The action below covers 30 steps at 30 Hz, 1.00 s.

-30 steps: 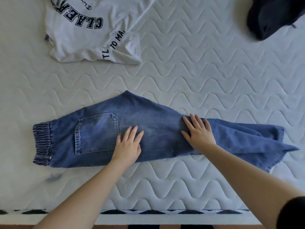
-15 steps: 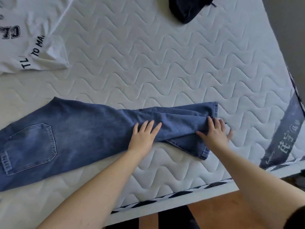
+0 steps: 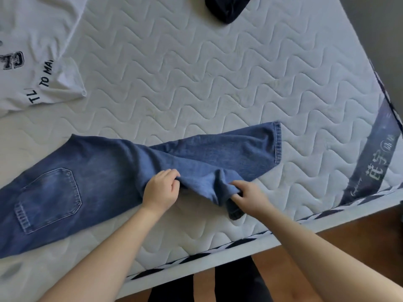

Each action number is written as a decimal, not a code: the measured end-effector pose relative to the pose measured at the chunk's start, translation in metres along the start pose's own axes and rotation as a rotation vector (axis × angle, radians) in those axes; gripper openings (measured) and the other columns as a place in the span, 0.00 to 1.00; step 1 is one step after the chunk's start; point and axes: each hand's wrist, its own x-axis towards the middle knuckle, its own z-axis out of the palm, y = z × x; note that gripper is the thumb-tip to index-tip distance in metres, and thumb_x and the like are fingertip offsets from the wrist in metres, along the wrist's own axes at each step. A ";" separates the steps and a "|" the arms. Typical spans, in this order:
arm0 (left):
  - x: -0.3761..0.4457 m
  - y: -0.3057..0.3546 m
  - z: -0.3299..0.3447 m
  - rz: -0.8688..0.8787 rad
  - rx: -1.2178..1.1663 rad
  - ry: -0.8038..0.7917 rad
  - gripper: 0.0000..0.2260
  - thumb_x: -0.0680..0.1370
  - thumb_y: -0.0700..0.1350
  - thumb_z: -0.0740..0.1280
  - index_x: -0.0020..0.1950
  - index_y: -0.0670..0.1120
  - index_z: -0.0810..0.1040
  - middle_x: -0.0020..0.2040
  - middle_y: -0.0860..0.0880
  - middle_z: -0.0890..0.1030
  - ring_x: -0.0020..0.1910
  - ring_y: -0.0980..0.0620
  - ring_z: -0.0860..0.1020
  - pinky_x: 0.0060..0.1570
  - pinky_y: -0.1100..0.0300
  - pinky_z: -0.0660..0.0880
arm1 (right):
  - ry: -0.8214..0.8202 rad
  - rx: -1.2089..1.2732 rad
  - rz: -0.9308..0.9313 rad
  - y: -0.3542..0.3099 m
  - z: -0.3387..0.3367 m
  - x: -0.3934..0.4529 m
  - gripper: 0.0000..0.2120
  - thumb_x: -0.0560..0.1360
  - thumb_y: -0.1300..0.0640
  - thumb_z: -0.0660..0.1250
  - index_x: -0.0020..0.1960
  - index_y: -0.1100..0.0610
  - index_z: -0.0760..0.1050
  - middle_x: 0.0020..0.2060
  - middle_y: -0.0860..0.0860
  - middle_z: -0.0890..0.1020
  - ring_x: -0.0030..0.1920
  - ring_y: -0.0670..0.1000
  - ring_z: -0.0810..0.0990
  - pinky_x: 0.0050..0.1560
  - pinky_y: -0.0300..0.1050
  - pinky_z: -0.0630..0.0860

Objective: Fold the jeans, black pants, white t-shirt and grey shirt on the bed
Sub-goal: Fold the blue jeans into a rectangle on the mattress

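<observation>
A pair of blue jeans (image 3: 104, 182) lies flat across the near side of a white quilted bed (image 3: 218, 73), back pocket facing up, legs stretched toward the bed's corner. The person's left hand (image 3: 160, 190) sits on the near edge of the jeans, fingers curled and pinching a fold of denim. Just beside it, the right hand (image 3: 248, 196) pinches the bunched lower leg near its hem, fingers curled around the cloth. Beyond the jeans, a white t-shirt (image 3: 32, 51) with dark lettering lies spread out. Farther beyond the jeans, dark black pants (image 3: 226, 6) sit crumpled.
</observation>
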 end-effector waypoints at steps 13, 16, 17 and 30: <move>-0.115 -0.130 -0.068 -0.432 -0.227 0.070 0.07 0.77 0.47 0.68 0.42 0.46 0.74 0.36 0.51 0.75 0.35 0.55 0.71 0.36 0.67 0.66 | -0.140 1.278 0.322 -0.180 0.111 0.033 0.10 0.82 0.56 0.60 0.58 0.47 0.78 0.51 0.50 0.85 0.49 0.49 0.84 0.43 0.44 0.81; -0.133 -0.153 -0.080 -0.743 -0.334 0.259 0.05 0.80 0.45 0.64 0.45 0.52 0.72 0.40 0.57 0.78 0.39 0.61 0.77 0.38 0.66 0.69 | -0.302 1.256 0.170 -0.243 0.137 0.051 0.10 0.81 0.53 0.61 0.57 0.47 0.79 0.53 0.50 0.85 0.54 0.50 0.83 0.51 0.48 0.81; -0.138 -0.158 -0.083 -0.822 -0.349 0.325 0.04 0.81 0.47 0.63 0.46 0.53 0.72 0.40 0.59 0.79 0.40 0.63 0.77 0.38 0.67 0.69 | -0.362 1.167 0.119 -0.263 0.148 0.055 0.09 0.80 0.50 0.61 0.56 0.47 0.79 0.53 0.50 0.84 0.55 0.50 0.82 0.56 0.50 0.79; -0.149 -0.163 -0.086 -0.948 -0.183 0.516 0.08 0.74 0.37 0.69 0.45 0.42 0.69 0.40 0.46 0.73 0.39 0.45 0.72 0.39 0.54 0.68 | -0.128 0.297 0.071 -0.198 0.169 0.080 0.17 0.80 0.56 0.63 0.69 0.50 0.72 0.62 0.47 0.78 0.63 0.49 0.76 0.64 0.43 0.71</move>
